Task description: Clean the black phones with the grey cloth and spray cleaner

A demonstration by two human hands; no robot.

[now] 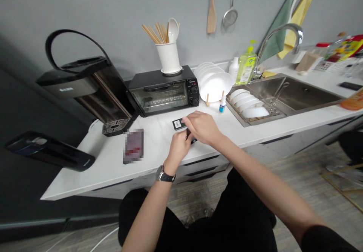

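A white surface (109,161) runs along a grey wall (113,2), with a wood-look floor (306,168) in front. On it stand a tall black machine (113,97), an oven (161,95), upright white plates (217,85) and, set in at the right, a steel sink (312,95).

A black case with a white label (178,124) lies before the oven, partly covered by the right hand (202,127). The left hand (180,146) curls beside a dark thing (194,140), mostly hidden; the 2 hands meet there, and I cannot tell what either pinches.

The front edge (93,187) passes close below the hands, crossed by 2 forearms. White surface stretches left to a blurred-out dark item (134,146); rightward, 1 small bottle (222,106) stands near the plates.
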